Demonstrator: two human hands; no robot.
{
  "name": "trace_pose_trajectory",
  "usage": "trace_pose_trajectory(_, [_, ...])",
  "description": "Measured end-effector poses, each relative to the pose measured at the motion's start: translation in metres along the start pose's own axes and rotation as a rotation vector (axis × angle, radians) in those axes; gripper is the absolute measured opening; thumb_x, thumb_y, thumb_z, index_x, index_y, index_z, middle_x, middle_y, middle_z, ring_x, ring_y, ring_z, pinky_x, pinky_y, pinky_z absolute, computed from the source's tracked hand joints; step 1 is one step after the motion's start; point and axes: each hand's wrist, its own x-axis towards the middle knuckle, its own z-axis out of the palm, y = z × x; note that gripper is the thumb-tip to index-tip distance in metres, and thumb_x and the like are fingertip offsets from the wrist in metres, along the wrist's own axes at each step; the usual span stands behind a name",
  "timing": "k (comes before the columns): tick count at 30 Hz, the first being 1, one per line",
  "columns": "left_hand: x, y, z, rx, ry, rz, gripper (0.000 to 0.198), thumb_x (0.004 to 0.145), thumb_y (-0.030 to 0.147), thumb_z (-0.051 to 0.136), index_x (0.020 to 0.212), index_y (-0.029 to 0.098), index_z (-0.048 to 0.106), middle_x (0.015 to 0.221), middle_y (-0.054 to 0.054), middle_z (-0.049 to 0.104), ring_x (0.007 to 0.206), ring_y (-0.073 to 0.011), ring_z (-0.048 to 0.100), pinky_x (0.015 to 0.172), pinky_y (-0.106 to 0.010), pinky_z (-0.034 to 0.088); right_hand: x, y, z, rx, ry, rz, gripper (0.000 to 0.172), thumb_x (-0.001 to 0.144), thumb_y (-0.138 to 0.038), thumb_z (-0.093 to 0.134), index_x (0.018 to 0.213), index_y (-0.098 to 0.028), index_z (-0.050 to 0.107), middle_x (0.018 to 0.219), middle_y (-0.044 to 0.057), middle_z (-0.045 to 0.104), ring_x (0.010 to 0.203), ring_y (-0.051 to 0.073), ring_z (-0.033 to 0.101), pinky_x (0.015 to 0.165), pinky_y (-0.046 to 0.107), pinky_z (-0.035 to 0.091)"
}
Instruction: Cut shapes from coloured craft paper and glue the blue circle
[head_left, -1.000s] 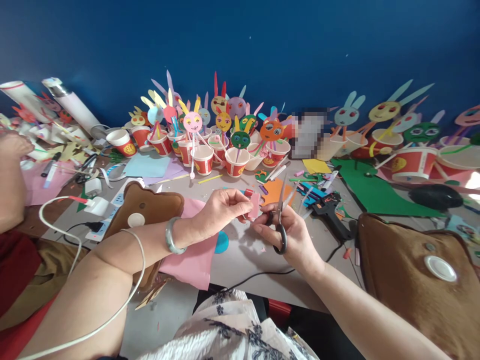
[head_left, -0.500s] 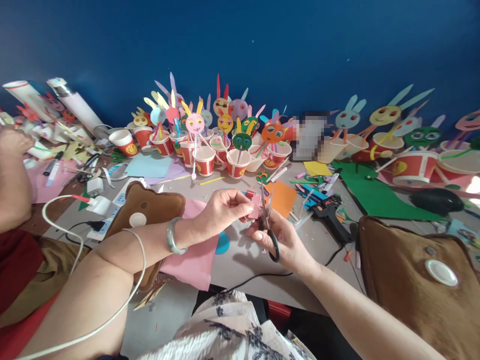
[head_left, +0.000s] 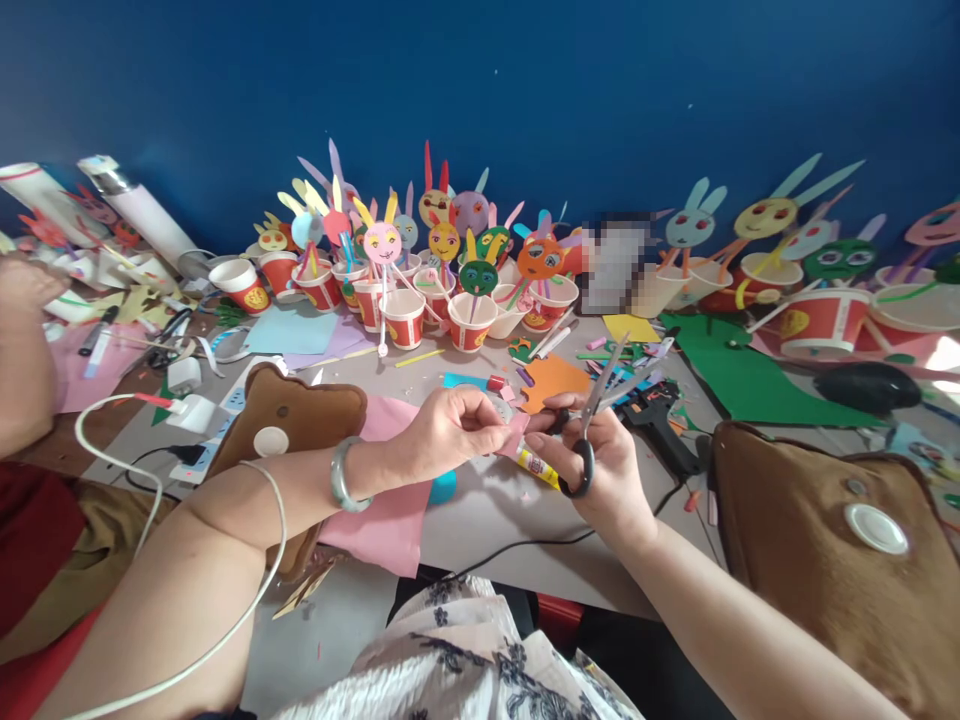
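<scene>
My left hand is closed, thumb and fingertips pinching a small pink paper piece. My right hand holds scissors with black handles; their parted blades point up and away from me. The fingers of the right hand come close to the paper's right edge; whether they touch it I cannot tell. Below the paper a yellow glue stick lies on the table. A blue paper piece is partly hidden by my left wrist, and orange paper lies beyond the hands.
Paper cups with rabbit-faced paper figures line the blue wall. A black glue gun lies to the right, beside a brown cushion-like pouch. Another pouch, a power strip and a white cable are left. Another person's arm shows far left.
My right hand has drawn the scissors right and upward, away from the pink paper, and the blades now point away to the right. The yellow glue stick has come into view.
</scene>
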Motion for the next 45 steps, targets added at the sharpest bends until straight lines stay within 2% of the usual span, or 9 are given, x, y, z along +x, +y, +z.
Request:
trace_pose_trajectory(4, [-0.002,-0.001,0.001,0.053,-0.023,-0.024,0.031,0.078,0.036,0.078,0.067,0.013,0.061,0.067,-0.005,0.068,0.056,-0.0079,0.054,0.053,-0.02,0.043,0.0,-0.002,0.001,0.041,0.012,0.029,0.046,0.074,-0.047,0.084,0.102,-0.026,0.055,0.078,0.001,0.073,0.064,0.018,0.067,0.057,0.029,0.054])
trace_pose_trajectory(8, [-0.003,-0.003,0.002,0.106,-0.039,-0.032,0.03,0.08,0.036,0.076,0.068,0.012,0.063,0.069,-0.007,0.069,0.059,-0.0092,0.055,0.055,-0.021,0.042,-0.001,-0.004,0.004,0.082,-0.009,0.071,0.048,0.073,-0.048,0.085,0.101,-0.026,0.053,0.075,0.0,0.072,0.058,0.017,0.067,0.053,0.029,0.053])
trace_pose_trajectory(17, [-0.004,-0.001,0.002,0.118,-0.07,-0.053,0.025,0.081,0.032,0.074,0.069,0.013,0.064,0.073,-0.009,0.073,0.069,-0.0145,0.066,0.062,-0.024,0.05,-0.001,-0.003,0.003,0.004,0.004,0.048,0.048,0.074,-0.054,0.082,0.1,-0.025,0.053,0.072,-0.001,0.071,0.055,0.017,0.065,0.051,0.028,0.049])
trace_pose_trajectory(24, [-0.003,-0.003,0.002,0.109,-0.071,-0.071,0.024,0.081,0.031,0.075,0.07,0.012,0.065,0.073,-0.009,0.073,0.068,-0.0142,0.066,0.062,-0.024,0.05,-0.002,-0.005,0.004,0.011,0.022,0.04,0.047,0.074,-0.05,0.084,0.099,-0.025,0.054,0.069,-0.002,0.069,0.053,0.014,0.06,0.05,0.027,0.048])
trace_pose_trajectory(30, [0.0,-0.005,0.003,0.022,-0.091,-0.063,0.029,0.08,0.037,0.08,0.075,0.012,0.066,0.074,-0.008,0.073,0.065,-0.0119,0.065,0.062,-0.023,0.05,-0.001,-0.006,0.003,0.036,0.03,0.06,0.05,0.072,-0.052,0.085,0.099,-0.025,0.053,0.071,-0.001,0.071,0.055,0.017,0.065,0.051,0.028,0.049])
trace_pose_trajectory(37, [0.0,-0.011,0.003,0.029,-0.08,-0.026,0.035,0.08,0.045,0.079,0.078,0.011,0.068,0.079,-0.009,0.074,0.069,-0.0134,0.067,0.065,-0.024,0.052,0.001,-0.006,0.004,0.07,0.081,0.06,0.052,0.065,-0.045,0.091,0.097,-0.024,0.056,0.069,-0.001,0.071,0.054,0.015,0.063,0.05,0.025,0.049])
trace_pose_trajectory(45, [0.001,-0.01,0.003,0.064,-0.057,-0.021,0.029,0.08,0.037,0.08,0.076,0.01,0.069,0.078,-0.009,0.075,0.068,-0.0121,0.066,0.064,-0.021,0.052,0.001,-0.005,0.004,0.16,0.09,0.069,0.054,0.058,-0.033,0.096,0.095,-0.023,0.059,0.067,-0.005,0.071,0.053,0.011,0.063,0.05,0.021,0.049])
